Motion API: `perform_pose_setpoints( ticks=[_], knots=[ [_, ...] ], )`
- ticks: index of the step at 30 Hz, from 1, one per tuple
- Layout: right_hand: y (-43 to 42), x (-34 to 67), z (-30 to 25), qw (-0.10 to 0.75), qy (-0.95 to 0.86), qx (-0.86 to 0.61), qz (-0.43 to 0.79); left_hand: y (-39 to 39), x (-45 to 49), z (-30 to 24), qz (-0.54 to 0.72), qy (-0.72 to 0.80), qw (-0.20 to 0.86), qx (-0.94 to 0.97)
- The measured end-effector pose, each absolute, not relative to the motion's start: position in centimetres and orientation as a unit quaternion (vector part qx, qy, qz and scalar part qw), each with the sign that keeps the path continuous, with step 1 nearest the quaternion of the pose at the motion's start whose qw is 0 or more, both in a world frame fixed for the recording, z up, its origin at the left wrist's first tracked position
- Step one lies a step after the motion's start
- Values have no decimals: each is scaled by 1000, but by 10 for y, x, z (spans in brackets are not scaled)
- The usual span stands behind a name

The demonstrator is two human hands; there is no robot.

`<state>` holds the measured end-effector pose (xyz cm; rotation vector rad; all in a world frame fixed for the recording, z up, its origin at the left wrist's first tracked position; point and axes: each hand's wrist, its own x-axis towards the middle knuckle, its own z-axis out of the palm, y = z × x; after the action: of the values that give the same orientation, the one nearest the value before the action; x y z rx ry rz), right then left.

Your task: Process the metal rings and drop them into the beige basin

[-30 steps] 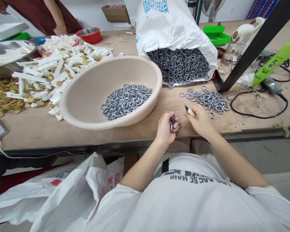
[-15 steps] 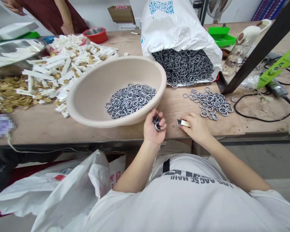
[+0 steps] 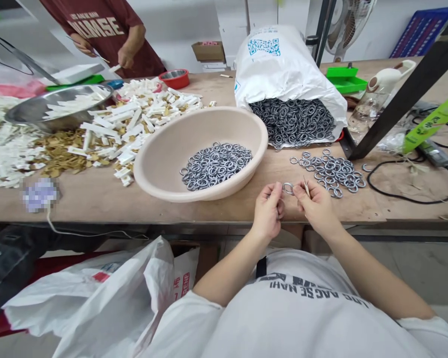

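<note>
Between my two hands, above the front of the table, a grey ring [image 3: 287, 188] is held by its edges. My left hand [image 3: 269, 209] pinches its left side, and its curled fingers hide most of the other rings in the palm. My right hand [image 3: 316, 203] has thumb and finger at the ring's right side. It also grips a small cream-handled blade [image 3: 306, 187], seen nearly edge-on. To the left, a beige basin [image 3: 153, 164] holds a heap of similar rings [image 3: 218, 166]. Loose rings [image 3: 334, 171] lie on the table beyond my right hand.
A white sack [image 3: 280, 69] spills dark rings behind the basin. White strips and brown pieces [image 3: 65, 151] are heaped at the left, by a metal bowl [image 3: 18, 112]. A slanted dark post [image 3: 392, 102], jug [image 3: 373, 99] and black cable [image 3: 406, 199] occupy the right. Another person [image 3: 104, 30] stands across.
My hands have come together, and a ring now spans them. The left hand has turned from palm-up to a pinch. The right hand has lifted off the tabletop with the blade. The view has shifted.
</note>
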<state>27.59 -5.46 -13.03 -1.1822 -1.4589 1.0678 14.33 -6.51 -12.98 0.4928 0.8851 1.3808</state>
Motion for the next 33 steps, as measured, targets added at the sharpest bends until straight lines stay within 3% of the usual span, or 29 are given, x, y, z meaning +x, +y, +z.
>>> perform_pose_setpoints(
  ticks=[4,7,14,21,28,33],
  knots=[
    [-73,259,-134,581,-511,-451,444,-71,164,-136,633,382,591,322],
    [-76,258,-137,597,-529,-438,416,-72,165,-137,640,385,557,363],
    [-41,286,-120,507,-629,-404,429,-67,158,-125,580,339,653,350],
    [-64,297,-102,348,-811,-433,186,-66,155,-117,564,344,695,284],
    [-66,296,-104,296,-828,-450,157,-65,155,-123,557,342,700,287],
    [-12,312,-116,324,-721,-592,158,-74,152,-127,499,313,730,347]
  ],
)
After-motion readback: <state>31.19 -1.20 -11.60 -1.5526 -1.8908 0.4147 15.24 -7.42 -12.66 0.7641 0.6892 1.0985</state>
